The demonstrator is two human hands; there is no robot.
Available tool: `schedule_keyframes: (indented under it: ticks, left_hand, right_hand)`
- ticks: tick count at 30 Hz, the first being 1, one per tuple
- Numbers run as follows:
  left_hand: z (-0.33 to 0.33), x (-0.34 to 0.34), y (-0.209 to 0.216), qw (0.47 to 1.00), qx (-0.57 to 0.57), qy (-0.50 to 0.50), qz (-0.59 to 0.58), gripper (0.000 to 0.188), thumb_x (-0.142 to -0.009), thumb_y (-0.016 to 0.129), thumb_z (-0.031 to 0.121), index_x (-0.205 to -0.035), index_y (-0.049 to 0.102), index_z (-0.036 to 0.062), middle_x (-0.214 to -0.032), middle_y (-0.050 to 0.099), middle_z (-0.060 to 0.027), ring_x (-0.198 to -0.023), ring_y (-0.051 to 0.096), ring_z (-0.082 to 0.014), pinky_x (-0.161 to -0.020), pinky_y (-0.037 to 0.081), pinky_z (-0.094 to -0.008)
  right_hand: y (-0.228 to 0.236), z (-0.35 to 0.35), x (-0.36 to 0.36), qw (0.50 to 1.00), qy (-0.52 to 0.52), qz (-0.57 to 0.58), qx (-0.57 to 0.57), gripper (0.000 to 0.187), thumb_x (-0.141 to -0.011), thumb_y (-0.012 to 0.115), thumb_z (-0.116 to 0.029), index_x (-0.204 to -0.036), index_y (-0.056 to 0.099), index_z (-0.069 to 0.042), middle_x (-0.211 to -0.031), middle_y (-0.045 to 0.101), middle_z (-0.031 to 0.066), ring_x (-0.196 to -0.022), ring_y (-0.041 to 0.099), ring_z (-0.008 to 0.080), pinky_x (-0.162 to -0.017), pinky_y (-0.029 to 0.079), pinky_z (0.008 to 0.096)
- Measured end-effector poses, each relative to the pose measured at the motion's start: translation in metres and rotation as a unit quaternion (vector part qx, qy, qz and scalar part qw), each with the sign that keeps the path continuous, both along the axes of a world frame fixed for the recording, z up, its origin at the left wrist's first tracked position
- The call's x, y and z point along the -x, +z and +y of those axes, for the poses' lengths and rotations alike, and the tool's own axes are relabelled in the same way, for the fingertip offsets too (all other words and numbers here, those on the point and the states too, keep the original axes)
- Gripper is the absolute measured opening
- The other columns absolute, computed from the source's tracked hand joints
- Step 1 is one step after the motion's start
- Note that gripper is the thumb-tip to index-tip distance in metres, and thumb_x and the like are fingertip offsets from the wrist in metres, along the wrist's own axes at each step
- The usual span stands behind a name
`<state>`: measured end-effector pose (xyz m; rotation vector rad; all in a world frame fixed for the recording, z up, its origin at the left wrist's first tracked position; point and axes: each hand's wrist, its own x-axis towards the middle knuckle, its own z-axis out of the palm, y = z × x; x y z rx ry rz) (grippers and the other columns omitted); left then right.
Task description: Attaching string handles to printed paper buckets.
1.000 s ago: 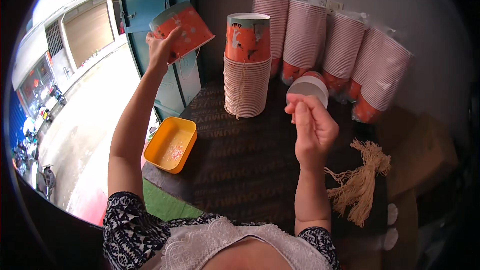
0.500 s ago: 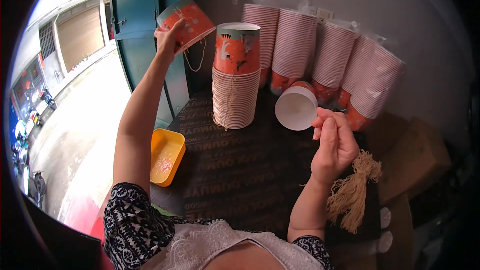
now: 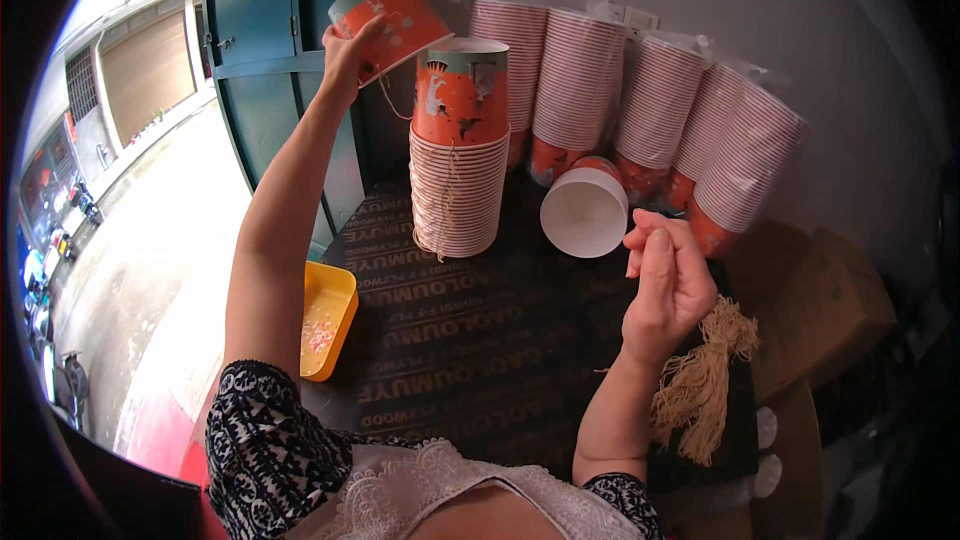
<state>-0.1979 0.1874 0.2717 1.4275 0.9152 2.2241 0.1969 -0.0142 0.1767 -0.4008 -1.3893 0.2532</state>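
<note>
Dark plywood surface [image 3: 500, 365] holding stacked paper tubs, with one more tub raised at left.
Clear-plastic-wrapped stacks of orange paper tubs with pale rims [image 3: 578, 85] line the back; nearer stands an upside-down stack of orange-and-teal paper tubs [image 3: 460, 175]. Beside its top, the left hand [image 3: 346, 52] grips a tilted, round orange-and-teal paper tub [image 3: 405, 12] in the air. A white-lined orange tub [image 3: 585, 216] lies sideways. The right hand [image 3: 668, 275] pinches its fingertips together; whether they hold anything cannot be told. Near it lies a cream string bundle [image 3: 705, 375].
</note>
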Motion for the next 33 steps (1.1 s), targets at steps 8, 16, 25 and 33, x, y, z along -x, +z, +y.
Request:
schedule_keyframes:
  ticks: [8,16,25,33]
  left_hand:
    - [0.026,-0.011,0.011,0.994,-0.001,-0.052,0.099,0.107,-0.065,0.086,0.043,-0.134,0.019,-0.0047,-0.116,0.052,-0.0224,-0.096,0.065,-0.0284,-0.078,0.059,-0.0383]
    - [0.029,-0.035,0.013,0.987,0.003,-0.04,0.158,0.109,-0.063,0.087,0.043,-0.133,0.02,-0.0073,-0.115,0.051,-0.0227,-0.099,0.064,-0.0288,-0.08,0.058,-0.0391]
    - [0.021,-0.06,-0.001,0.97,0.074,0.086,0.216,0.136,-0.05,0.088,0.057,-0.144,0.012,-0.0081,-0.132,0.038,-0.0323,-0.119,0.048,-0.0376,-0.095,0.049,-0.0428]
    - [0.024,-0.065,-0.016,0.945,0.077,0.176,0.263,0.129,-0.054,0.087,0.055,-0.142,0.015,-0.0059,-0.127,0.044,-0.0273,-0.118,0.046,-0.0371,-0.096,0.046,-0.045]
  right_hand:
    - [-0.001,0.003,0.003,1.0,0.002,-0.002,0.008,0.018,-0.095,0.05,-0.003,-0.1,0.066,0.005,-0.08,0.061,0.0037,-0.07,0.055,0.0067,-0.06,0.041,0.0189]
    - [-0.003,0.004,0.005,1.0,0.004,-0.006,0.018,0.017,-0.095,0.051,-0.003,-0.099,0.066,0.005,-0.079,0.061,0.0031,-0.069,0.053,0.006,-0.059,0.04,0.0184]
    - [-0.004,0.004,0.009,1.0,0.01,-0.008,0.029,0.018,-0.095,0.051,-0.004,-0.098,0.066,0.005,-0.079,0.06,0.0031,-0.068,0.053,0.0058,-0.059,0.039,0.0186]
    - [-0.004,0.004,0.009,1.0,0.006,-0.012,0.024,0.018,-0.095,0.051,-0.004,-0.097,0.066,0.006,-0.079,0.061,0.0035,-0.069,0.054,0.0065,-0.059,0.04,0.0188]
